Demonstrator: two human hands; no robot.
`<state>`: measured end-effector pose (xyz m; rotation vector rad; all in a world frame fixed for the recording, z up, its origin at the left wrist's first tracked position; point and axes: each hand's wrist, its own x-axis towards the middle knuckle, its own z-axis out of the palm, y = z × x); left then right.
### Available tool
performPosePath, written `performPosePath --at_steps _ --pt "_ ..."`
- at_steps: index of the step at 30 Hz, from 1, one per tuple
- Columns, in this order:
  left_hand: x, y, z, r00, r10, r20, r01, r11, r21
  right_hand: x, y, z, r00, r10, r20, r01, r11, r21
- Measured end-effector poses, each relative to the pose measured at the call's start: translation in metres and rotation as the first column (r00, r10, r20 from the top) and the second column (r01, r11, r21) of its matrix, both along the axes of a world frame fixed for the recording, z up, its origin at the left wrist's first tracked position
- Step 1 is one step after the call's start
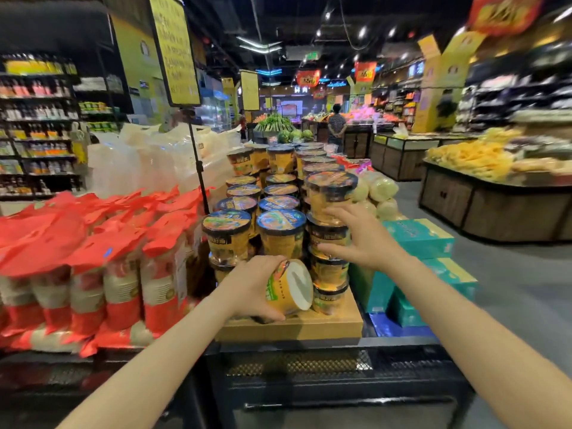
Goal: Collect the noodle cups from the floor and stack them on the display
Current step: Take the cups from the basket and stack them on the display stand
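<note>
Nearest, at 6 o'clock, a black metal-mesh display stand [309, 366] with a flat brown cardboard base [325, 323] on top. Left hand [250, 287] is wrapped round a yellow paper noodle cup with a white bottom [289, 286], fingers curled on its side. The cup is tipped on its side with the bottom facing the camera, low over the cardboard at centre. Can't tell if it touches the board.

Right hand [362, 239], just past it at 1 o'clock, has fingers spread and fairly straight, pressing the side of the tall right-hand column of stacked yellow noodle cups with dark lids [329, 230]. It grips nothing and looks to be steadying.

Risks, my read: that column is several cups high and narrow. If the right hand pushes or lets go unevenly, it likely leans to 3 o'clock and drops onto the teal cardboard boxes [418, 239] or the floor. The held cup is sideways and needs righting before stacking. Set down tilted, it could roll off the cardboard edge, or its lid end could knock the shorter cup stacks [253, 224] at 11 o'clock.

Hard to see: the held cup's lid and label, which are turned away and under the palm. The bottom cups of the column are partly behind the held cup. No floor cups in view. The red-topped packet rows [93, 258] at 9 o'clock are motion-blurred. Far shelves, produce tables and a standing person [336, 125] at 12 o'clock are too soft for detail.
</note>
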<state>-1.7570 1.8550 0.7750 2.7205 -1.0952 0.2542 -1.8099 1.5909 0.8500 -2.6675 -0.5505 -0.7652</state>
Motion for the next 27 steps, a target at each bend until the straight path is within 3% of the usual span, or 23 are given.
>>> performPosePath --at_steps 3,7,9,12,15,18,20,22,25,27 --pt "-0.004 -0.020 -0.008 0.997 -0.081 0.004 0.081 0.996 0.048 -0.027 0.007 -0.026 0.976 -0.041 -0.216 0.047 0.999 0.023" --pt "-0.018 -0.046 -0.011 0.972 -0.222 0.083 0.214 0.973 0.088 -0.052 0.017 -0.058 0.809 -0.064 -0.584 0.167 0.978 0.123" --pt "-0.024 -0.056 -0.013 0.946 -0.295 0.131 0.288 0.955 0.071 -0.062 0.021 -0.070 0.750 -0.035 -0.660 0.237 0.946 0.220" --pt "-0.028 -0.064 -0.013 0.930 -0.330 0.164 0.337 0.942 -0.012 -0.073 0.016 -0.078 0.775 -0.034 -0.631 0.332 0.871 0.361" --pt "-0.030 -0.063 -0.011 0.966 -0.213 0.146 0.247 0.929 -0.275 -0.079 0.005 -0.075 0.829 -0.113 -0.547 0.417 0.777 0.472" --pt "-0.034 -0.066 -0.007 0.990 -0.093 -0.107 0.020 0.836 -0.548 -0.082 0.000 -0.067 0.893 -0.167 -0.417 0.412 0.676 0.611" --pt "-0.036 -0.072 -0.001 0.913 -0.170 -0.372 -0.138 0.728 -0.672 -0.082 0.001 -0.063 0.927 -0.176 -0.332 0.364 0.642 0.675" --pt "-0.033 -0.080 0.010 0.807 -0.260 -0.530 -0.257 0.654 -0.711 -0.079 0.006 -0.060 0.948 -0.159 -0.276 0.313 0.630 0.711" --pt "-0.026 -0.087 0.019 0.727 -0.334 -0.600 -0.379 0.533 -0.756 -0.074 0.021 -0.062 0.966 -0.123 -0.227 0.250 0.659 0.709" --pt "-0.027 -0.089 0.024 0.752 -0.315 -0.579 -0.426 0.438 -0.792 -0.070 0.031 -0.064 0.972 -0.100 -0.215 0.224 0.685 0.694"
